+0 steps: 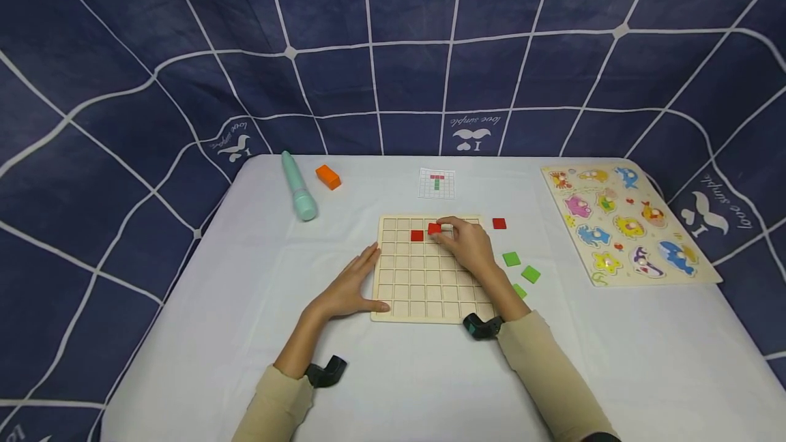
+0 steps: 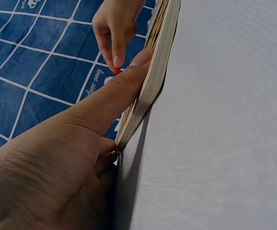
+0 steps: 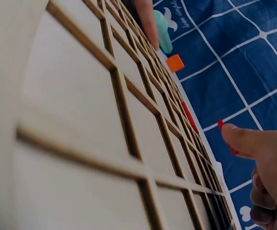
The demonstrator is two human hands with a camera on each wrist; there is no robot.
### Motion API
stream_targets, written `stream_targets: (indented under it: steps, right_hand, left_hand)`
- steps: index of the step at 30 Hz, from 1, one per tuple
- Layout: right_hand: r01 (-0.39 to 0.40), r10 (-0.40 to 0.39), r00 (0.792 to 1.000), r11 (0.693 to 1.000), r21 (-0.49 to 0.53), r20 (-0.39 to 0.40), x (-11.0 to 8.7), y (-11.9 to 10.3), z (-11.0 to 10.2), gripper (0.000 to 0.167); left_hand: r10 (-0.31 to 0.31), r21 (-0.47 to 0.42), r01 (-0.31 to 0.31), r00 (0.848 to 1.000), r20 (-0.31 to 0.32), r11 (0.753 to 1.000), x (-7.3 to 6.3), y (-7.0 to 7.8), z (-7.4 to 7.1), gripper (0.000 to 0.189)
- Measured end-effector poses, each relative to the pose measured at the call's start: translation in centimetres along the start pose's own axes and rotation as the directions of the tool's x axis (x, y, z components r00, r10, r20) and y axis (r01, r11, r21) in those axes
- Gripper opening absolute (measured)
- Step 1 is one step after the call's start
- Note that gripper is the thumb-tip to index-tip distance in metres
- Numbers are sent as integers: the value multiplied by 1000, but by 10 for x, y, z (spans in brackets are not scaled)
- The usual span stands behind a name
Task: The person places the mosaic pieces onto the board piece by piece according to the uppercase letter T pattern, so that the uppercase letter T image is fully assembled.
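Note:
A wooden grid board (image 1: 409, 278) lies on the white table. My right hand (image 1: 469, 243) pinches a red square tile (image 1: 434, 228) over the board's upper rows; in the right wrist view the tile (image 3: 221, 124) shows between thumb and fingers. Just left of it another red tile (image 1: 417, 236) sits in a cell. My left hand (image 1: 350, 286) rests along the board's left side, its fingers straight at the edge and the thumb (image 2: 129, 79) lying over the near corner.
Right of the board lie a red tile (image 1: 499, 224) and several green tiles (image 1: 512, 259). Behind it is a printed pattern card (image 1: 437, 184). A mint-green tube-shaped object (image 1: 299, 186) and an orange block (image 1: 328, 177) stand back left; a sea-animal puzzle board (image 1: 626, 224) is at the right.

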State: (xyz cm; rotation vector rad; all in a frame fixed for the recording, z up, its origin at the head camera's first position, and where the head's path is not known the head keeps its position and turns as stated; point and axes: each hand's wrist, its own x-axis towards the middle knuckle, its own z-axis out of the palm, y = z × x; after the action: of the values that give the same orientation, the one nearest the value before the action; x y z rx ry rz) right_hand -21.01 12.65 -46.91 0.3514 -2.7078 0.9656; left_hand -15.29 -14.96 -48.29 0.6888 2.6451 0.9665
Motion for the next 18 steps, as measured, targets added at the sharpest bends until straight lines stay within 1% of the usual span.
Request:
stream_targets:
  steps: [4, 8, 13, 18]
  right_hand:
    - [-23, 23, 999, 1000, 8, 48, 1, 1, 7, 36]
    - [-36, 36, 997, 999, -4, 74, 0, 4, 11, 35]
    - [-43, 44, 995, 999, -16, 89, -1, 4, 13, 36]
    - [-48, 49, 995, 999, -20, 87, 0, 4, 13, 35]
  left_hand:
    - [-2, -6, 2, 1000, -1, 1000, 0, 1, 0, 117]
    - [-1, -7, 1, 1000, -3, 1000, 0, 1, 0, 118]
    - [-1, -1, 1, 1000, -5, 1000, 0, 1, 1, 118]
    - [16, -11, -17, 1000, -18, 1000, -1, 2, 0, 116]
